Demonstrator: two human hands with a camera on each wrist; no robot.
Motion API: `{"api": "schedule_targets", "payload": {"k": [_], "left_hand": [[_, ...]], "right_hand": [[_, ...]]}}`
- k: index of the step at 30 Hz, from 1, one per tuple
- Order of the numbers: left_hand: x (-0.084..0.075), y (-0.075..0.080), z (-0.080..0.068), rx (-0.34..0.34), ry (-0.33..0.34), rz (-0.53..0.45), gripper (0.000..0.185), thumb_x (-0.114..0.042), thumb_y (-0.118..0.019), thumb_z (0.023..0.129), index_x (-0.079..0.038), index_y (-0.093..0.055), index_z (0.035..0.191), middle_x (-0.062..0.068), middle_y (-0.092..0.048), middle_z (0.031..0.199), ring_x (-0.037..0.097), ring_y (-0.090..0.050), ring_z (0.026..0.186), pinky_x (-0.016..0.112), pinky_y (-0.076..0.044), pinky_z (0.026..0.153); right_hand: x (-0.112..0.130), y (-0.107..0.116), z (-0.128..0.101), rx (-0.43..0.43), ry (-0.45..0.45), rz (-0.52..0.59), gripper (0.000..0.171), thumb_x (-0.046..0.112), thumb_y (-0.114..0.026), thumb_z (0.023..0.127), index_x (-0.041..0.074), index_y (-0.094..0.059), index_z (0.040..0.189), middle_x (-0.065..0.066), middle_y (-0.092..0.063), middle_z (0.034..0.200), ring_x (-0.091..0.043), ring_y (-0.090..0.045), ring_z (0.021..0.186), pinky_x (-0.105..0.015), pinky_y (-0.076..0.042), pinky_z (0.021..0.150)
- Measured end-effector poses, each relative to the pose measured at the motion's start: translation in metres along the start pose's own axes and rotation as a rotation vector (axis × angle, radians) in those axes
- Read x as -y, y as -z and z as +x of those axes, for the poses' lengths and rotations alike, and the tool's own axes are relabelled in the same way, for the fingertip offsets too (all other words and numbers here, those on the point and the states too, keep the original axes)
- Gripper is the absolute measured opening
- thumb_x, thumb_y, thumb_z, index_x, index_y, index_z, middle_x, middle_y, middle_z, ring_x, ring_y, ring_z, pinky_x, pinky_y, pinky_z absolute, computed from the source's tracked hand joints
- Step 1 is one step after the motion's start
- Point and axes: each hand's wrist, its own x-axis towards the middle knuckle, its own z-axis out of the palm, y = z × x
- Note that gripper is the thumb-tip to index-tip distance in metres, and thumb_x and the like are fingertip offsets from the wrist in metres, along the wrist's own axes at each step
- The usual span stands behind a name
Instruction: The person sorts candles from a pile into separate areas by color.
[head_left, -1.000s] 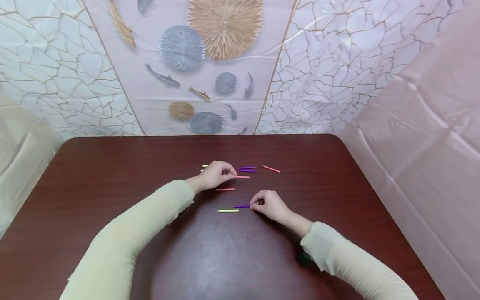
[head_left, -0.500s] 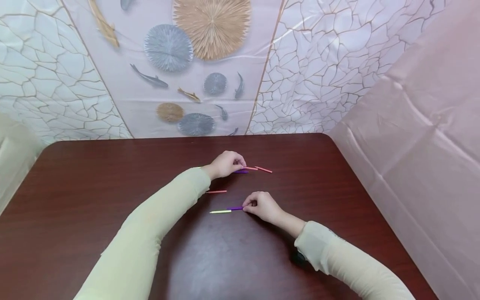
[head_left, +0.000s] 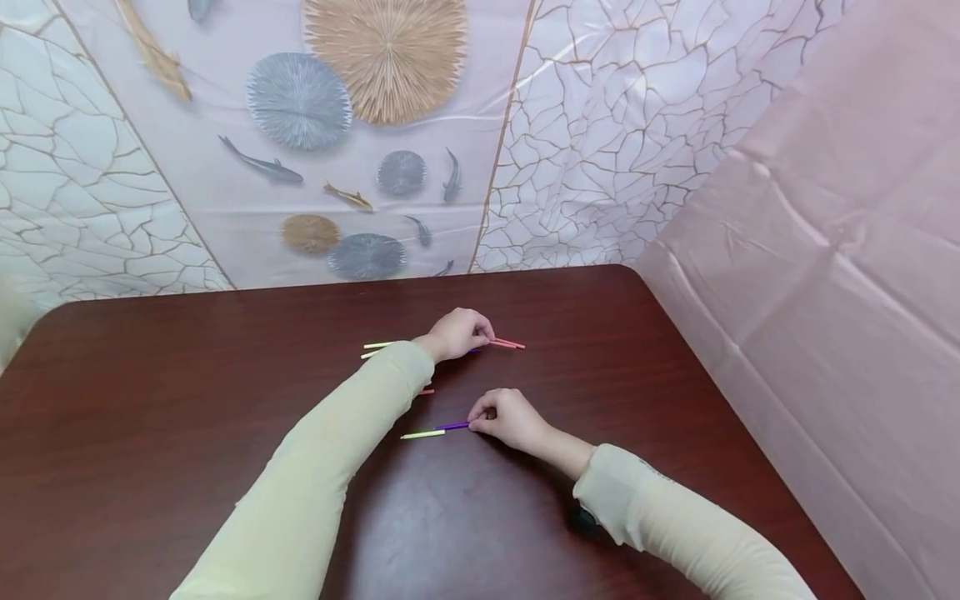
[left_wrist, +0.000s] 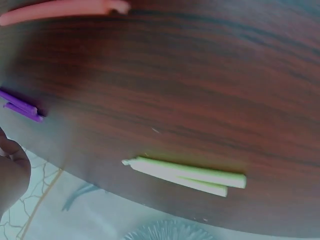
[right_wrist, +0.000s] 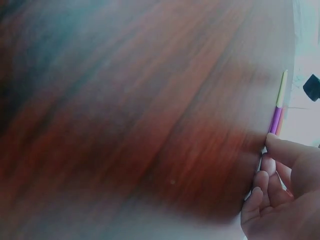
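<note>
Short coloured sticks lie on a dark wooden table (head_left: pixel 187 433). My left hand (head_left: pixel 487 337) reaches far across, fingers curled, and pinches the end of a pink stick (head_left: pixel 504 342) that lies right beside a second pink one. Two purple sticks (left_wrist: pixel 20 107) lie under that hand. Two yellow-green sticks (head_left: pixel 378 347) lie side by side behind its wrist. Nearer me, my right hand (head_left: pixel 474 423) pinches the right end of a purple stick (head_left: pixel 452 426). That stick meets a yellow-green stick (head_left: pixel 422 434) almost end to end. My right fingers (right_wrist: pixel 280 150) touch the purple stick (right_wrist: pixel 276 119).
Another pink stick (head_left: pixel 427 391) peeks out from under my left sleeve. A patterned plastic sheet (head_left: pixel 337 125) hangs behind the table and a pink sheet (head_left: pixel 825 250) closes the right side. A small dark object (head_left: pixel 582 521) sits under my right forearm.
My left hand carried a pink stick to the right and set it beside the far pink one. My right hand slid the purple stick left toward the yellow-green stick. The view swung right.
</note>
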Motion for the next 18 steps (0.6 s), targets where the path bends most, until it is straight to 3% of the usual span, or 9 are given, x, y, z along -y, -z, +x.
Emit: {"api": "schedule_targets", "payload": {"k": [7, 12, 18], "left_hand": [[-0.001, -0.01, 0.008, -0.018, 0.022, 0.029, 0.011, -0.015, -0.061, 0.089, -0.012, -0.071, 0.092, 0.001, -0.07, 0.092, 0.016, -0.06, 0.088, 0.029, -0.048, 0.083], [-0.002, -0.015, 0.01, 0.004, 0.057, 0.071, 0.011, -0.016, -0.061, 0.089, -0.014, -0.071, 0.093, 0.001, -0.07, 0.097, 0.017, -0.061, 0.092, 0.031, -0.048, 0.086], [-0.002, -0.016, 0.01, 0.007, 0.076, 0.077, 0.01, -0.016, -0.062, 0.089, -0.014, -0.07, 0.093, 0.001, -0.069, 0.094, 0.016, -0.06, 0.089, 0.03, -0.048, 0.084]], "right_hand": [[0.002, 0.002, 0.0, 0.003, 0.003, -0.008, 0.005, 0.01, -0.073, 0.077, 0.006, -0.072, 0.077, 0.0, -0.068, 0.071, 0.001, -0.052, 0.065, -0.014, -0.043, 0.062], [0.001, 0.002, -0.001, -0.001, 0.02, -0.011, 0.005, 0.01, -0.073, 0.076, 0.006, -0.072, 0.077, 0.0, -0.069, 0.07, 0.0, -0.053, 0.065, -0.015, -0.043, 0.062], [0.0, 0.002, -0.001, -0.003, 0.019, -0.006, 0.005, 0.01, -0.074, 0.076, 0.005, -0.071, 0.076, 0.0, -0.068, 0.07, 0.0, -0.052, 0.065, -0.015, -0.043, 0.062]]}}
